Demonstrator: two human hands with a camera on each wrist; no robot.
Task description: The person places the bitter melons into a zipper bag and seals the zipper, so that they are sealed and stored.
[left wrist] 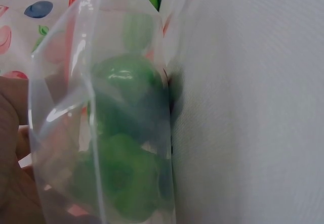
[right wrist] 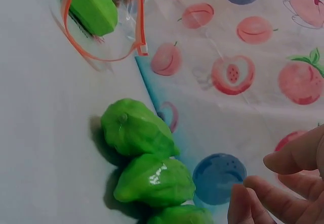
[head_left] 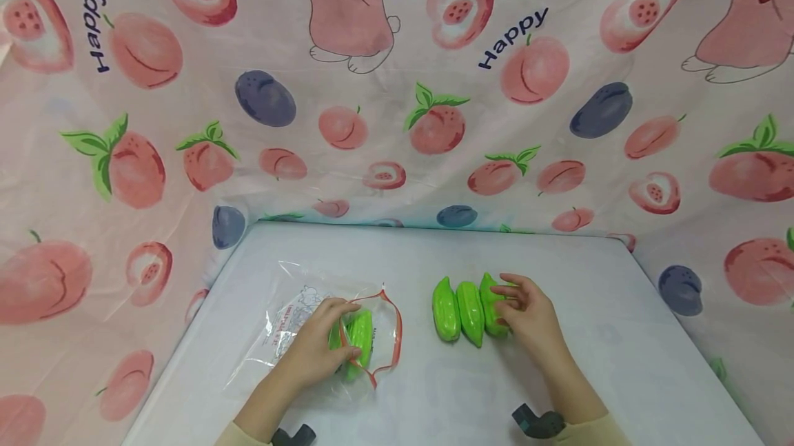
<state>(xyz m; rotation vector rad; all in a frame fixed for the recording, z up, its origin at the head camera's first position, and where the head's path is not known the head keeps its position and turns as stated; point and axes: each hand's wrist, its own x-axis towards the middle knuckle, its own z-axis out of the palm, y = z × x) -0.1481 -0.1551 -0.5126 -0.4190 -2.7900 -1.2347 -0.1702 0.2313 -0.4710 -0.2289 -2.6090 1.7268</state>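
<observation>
A clear zip bag (head_left: pixel 263 349) with an orange-red rim lies on its side, its mouth facing right. My left hand (head_left: pixel 316 346) holds it near the mouth, thumb and fingers spread along the rim. Inside are glossy green ridged pieces (head_left: pixel 362 330), like plastic fruit or vegetables; the film and hand hide how many. In the left wrist view the green shapes (left wrist: pixel 126 168) show blurred through the film. Three more ridged green pieces (head_left: pixel 470 311) lie side by side to the right. My right hand (head_left: pixel 530 315) is at the rightmost one, fingers loosely bent, holding nothing.
A white table (head_left: pixel 434 398) lies beneath everything. Behind and at both sides hangs a pink cloth (head_left: pixel 384 115) printed with fruit. Dark wrist-camera mounts (head_left: pixel 538 422) show at both forearms.
</observation>
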